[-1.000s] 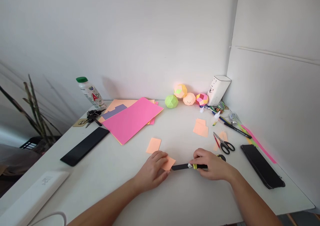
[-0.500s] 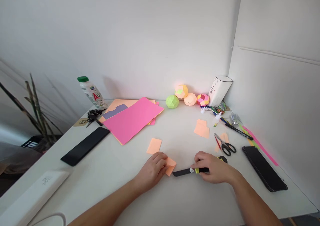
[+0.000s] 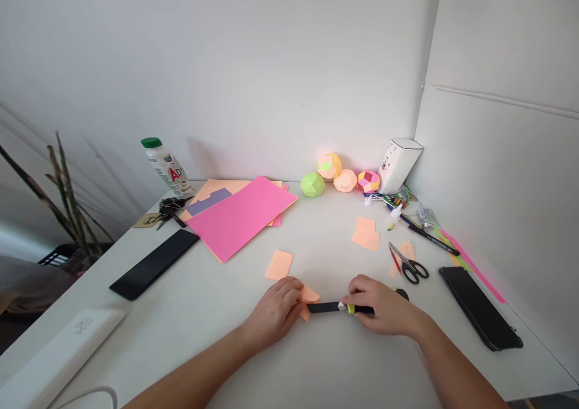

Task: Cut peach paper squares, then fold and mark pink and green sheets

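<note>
My left hand is closed on a small folded piece of peach paper, near the middle of the front of the table. In my right hand is a black and yellow utility knife, its dark blade extended to the left. The blade tip meets the paper at the fold, between its upper and lower layers; how deep it reaches is hidden. Just behind my left hand lies a flat peach paper piece. More peach pieces rest farther back, beyond my right hand.
Scissors and a black phone lie on the right. Pink sheets, a black slab and a bottle are on the left. Paper balls and a white box stand along the wall.
The knife has moved left, and its blade tip has gone from beside the peach paper to between its folded layers. My left hand has stayed nearly still.
</note>
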Available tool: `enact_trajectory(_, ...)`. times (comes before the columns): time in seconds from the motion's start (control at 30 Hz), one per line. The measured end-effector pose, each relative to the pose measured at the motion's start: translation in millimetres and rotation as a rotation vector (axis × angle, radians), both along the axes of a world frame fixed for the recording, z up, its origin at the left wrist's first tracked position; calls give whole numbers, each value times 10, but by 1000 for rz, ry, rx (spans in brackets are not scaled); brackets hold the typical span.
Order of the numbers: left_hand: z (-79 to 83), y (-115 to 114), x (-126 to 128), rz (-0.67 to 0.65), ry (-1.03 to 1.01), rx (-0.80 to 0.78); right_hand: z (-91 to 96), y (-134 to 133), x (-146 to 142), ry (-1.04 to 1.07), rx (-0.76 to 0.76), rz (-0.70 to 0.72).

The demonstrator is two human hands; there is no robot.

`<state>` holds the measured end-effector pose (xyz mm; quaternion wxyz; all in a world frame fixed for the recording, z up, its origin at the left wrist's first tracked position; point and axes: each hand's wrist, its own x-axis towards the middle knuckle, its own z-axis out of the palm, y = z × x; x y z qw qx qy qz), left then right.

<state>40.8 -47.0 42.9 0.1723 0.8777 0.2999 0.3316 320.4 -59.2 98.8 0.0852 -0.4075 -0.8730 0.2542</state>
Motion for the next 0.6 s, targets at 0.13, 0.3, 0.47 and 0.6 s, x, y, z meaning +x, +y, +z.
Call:
enact_trajectory(0.13,33,-19,20,-3,34,-6,14,-2,8,-31,13,-14)
enact_trajectory(0.3,55,-87,42,1,153,25,22,0,25,-68,7,-31)
enact_trajectory(0.47,45,-135,42,20,307,35,-53,11,29,-48,40,-26)
enact_trajectory(0.6,26,-164,32,30,375,-12,-124,14,14,-28,110,-22)
